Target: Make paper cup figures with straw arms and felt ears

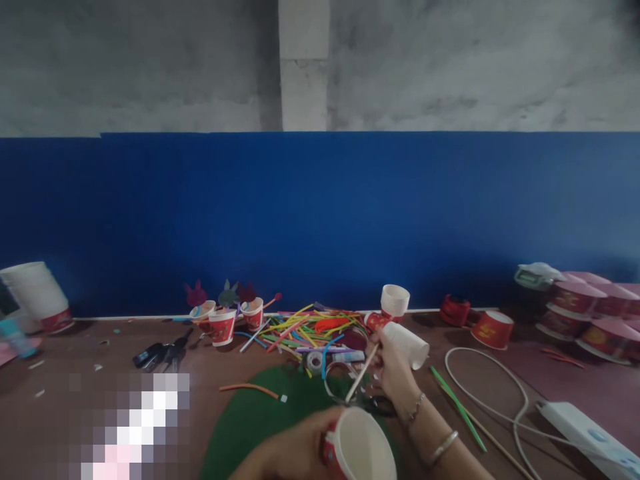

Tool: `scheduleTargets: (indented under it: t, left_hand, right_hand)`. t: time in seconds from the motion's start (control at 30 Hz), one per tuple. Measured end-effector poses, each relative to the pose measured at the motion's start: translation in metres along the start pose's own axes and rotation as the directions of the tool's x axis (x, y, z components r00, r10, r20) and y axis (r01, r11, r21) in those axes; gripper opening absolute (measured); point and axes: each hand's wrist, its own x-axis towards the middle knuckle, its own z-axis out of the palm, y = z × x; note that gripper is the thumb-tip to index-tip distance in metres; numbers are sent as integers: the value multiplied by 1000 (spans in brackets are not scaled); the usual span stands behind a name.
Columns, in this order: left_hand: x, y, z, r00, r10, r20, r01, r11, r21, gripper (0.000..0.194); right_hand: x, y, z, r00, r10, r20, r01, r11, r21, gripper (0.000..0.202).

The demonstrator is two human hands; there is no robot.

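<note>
My left hand [304, 443] is wrapped round a red and white paper cup [367, 450], whose open white mouth faces up toward me. My right hand [393, 373], with bracelets at the wrist, pinches a pale thin stick [363, 373] that slants down toward the cup. Just behind the right fingers lies a white paper cup or stack of cups [413, 345] on its side; whether the hand touches it I cannot tell. Dark-handled scissors [377, 404] lie below that hand, partly hidden. Under both hands is a round green sheet [255, 407].
Several coloured pipe cleaners [310, 330] are heaped at the back. Decorated cups [223, 327] stand left of them, near black keys [163, 353]. To the right are a red cup [493, 330], a white cable [450, 363], a power strip [590, 427] and stacked red tubs [575, 300].
</note>
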Motion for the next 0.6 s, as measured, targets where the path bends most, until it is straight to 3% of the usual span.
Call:
scheduleTargets:
  t: [0.07,0.13,0.2,0.3,0.37,0.5,0.6]
  left_hand:
    - [1,-2,-10,982,35,-185,-15,994,106,82]
    - [0,-6,-19,950,92,-298,1,954,299,75]
    - [-1,-7,-25,932,142,-332,23,895,446,71]
    - [-1,-6,-26,917,197,-347,25,839,544,69]
    - [0,-4,-25,903,239,-357,8,821,571,67]
    - [-1,-3,-23,882,304,-361,-20,788,615,63]
    - [-1,-4,-23,883,326,-337,-35,762,647,64]
  right_hand:
    - [-2,-13,-5,974,-199,-112,201,979,8,42]
    - [-8,-26,-8,875,-446,-186,435,895,-101,41]
    - [-17,-35,-8,751,-640,-160,589,760,-274,41]
    - [-34,-41,-5,641,-766,-48,675,593,-439,43]
    - [-44,-40,0,618,-784,55,705,522,-480,43]
    - [-55,-35,9,637,-702,320,743,447,-499,40]
    - [-57,-32,12,653,-642,402,744,444,-499,40]
